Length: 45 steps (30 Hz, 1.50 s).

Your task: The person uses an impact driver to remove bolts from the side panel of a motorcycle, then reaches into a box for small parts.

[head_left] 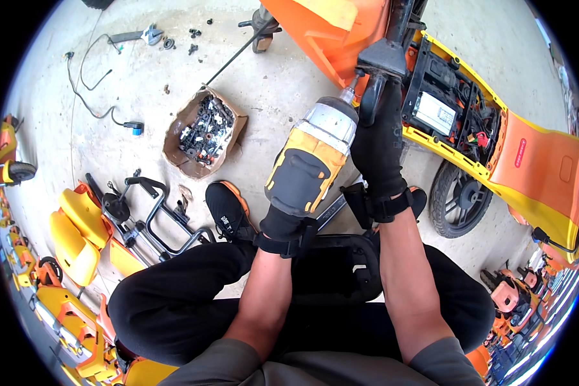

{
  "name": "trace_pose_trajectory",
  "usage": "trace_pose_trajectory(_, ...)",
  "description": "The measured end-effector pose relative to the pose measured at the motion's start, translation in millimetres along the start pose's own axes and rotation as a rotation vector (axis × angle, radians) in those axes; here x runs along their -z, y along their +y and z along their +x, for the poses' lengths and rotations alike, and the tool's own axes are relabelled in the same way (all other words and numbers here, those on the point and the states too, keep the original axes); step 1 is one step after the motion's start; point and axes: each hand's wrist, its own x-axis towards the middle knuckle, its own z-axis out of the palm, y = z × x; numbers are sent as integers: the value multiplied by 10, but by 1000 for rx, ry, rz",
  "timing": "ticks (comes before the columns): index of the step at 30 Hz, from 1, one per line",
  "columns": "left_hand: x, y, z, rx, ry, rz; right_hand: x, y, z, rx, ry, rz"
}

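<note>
My gloved left hand is closed round the handle of a yellow and black impact wrench, whose body hides most of its fingers. The wrench points up and to the right, its socket end at the underside of a black metal bracket on an orange and yellow scooter. My gloved right hand grips a glossy black curved bar just below that bracket, close beside the wrench's nose. The scooter lies tipped over, its battery bay uncovered and a rear wheel showing.
A cardboard box full of bolts and small parts stands left of the wrench. Beyond it lie a cable, an adjustable wrench and loose fasteners. Black frame parts and yellow panels lie at left. More scooters line both sides.
</note>
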Motion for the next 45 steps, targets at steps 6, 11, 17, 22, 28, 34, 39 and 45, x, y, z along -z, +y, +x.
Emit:
trace_pose_trajectory(6, 56, 106, 13, 297, -93, -336, 5, 12, -7, 8, 4, -12)
trace_pose_trajectory(11, 66, 165, 24, 189, 76, -244, -9, 22, 9, 60, 6, -35)
trace_pose_trajectory(17, 26, 145, -71, 176, 160, -189, 2, 46, -6, 2, 11, 29)
trace_pose_trajectory(22, 132, 285, 90, 453, 192, -527, -2, 17, 1, 18, 24, -28)
trace_pose_trajectory(28, 248, 536, 266, 475, 289, -610, -7, -3, -18, 16, 74, 95)
trace_pose_trajectory(34, 270, 557, 293, 492, 302, -706, -41, 33, -26, 21, 109, 54)
trace_pose_trajectory(39, 327, 559, 297, 517, 252, -740, -67, 57, -24, 26, 131, 74)
trace_pose_trajectory(45, 270, 466, 234, 397, 281, -609, -62, 66, -22, 25, 121, 71)
